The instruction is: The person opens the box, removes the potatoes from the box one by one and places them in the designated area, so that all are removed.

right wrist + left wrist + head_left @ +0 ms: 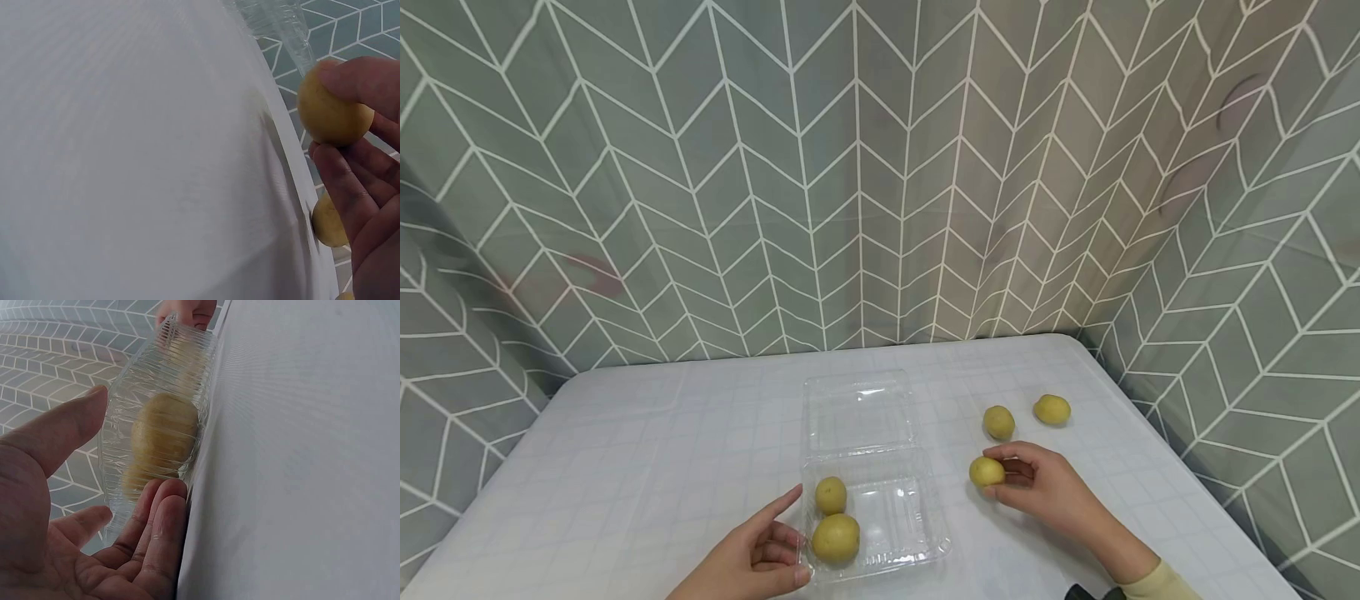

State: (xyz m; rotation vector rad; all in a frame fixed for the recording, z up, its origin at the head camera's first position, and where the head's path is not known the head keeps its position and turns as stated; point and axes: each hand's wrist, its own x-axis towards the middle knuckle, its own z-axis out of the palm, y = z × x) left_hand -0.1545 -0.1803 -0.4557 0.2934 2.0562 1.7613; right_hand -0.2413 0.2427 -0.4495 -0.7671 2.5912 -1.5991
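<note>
My right hand (1047, 483) pinches a small yellow potato (987, 472) between thumb and fingertips, to the right of a clear plastic clamshell box (891, 521). In the right wrist view, the thumb presses on top of that potato (332, 107) with fingers beneath it. The box lies with its lid (859, 412) folded back. Inside, along its left side, sit a smaller potato (831, 496) and a larger potato (836, 539). My left hand (751, 550) is at the box's left wall with fingers spread, and its fingertips touch the ribbed plastic (156, 369).
Two more potatoes lie beyond my right hand, a round potato (998, 422) and a longer potato (1052, 410). A white cloth covers the table (700, 442). A patterned grey-green curtain (880, 208) hangs behind the table and along its sides.
</note>
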